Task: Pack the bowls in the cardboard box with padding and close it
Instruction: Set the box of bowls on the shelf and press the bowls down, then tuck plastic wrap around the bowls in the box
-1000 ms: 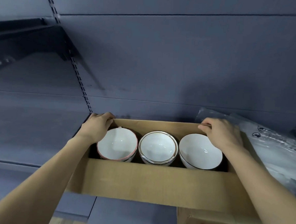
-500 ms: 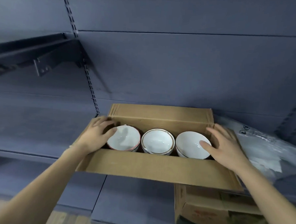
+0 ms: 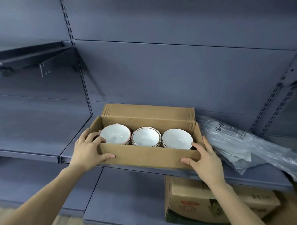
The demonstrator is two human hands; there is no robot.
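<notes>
Here, cardboard box (image 3: pixel 147 156) between both hands' grip

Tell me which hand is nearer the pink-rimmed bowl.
Left. The left hand grips the cardboard box at its near left corner, right beside the pink-rimmed bowl. The right hand grips the near right corner, two bowls away.

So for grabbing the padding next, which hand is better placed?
Likely the right hand. The plastic padding sheets lie on the shelf just right of the cardboard box, beside that hand. The left hand holds the box's far left corner, with the bowls between.
</notes>
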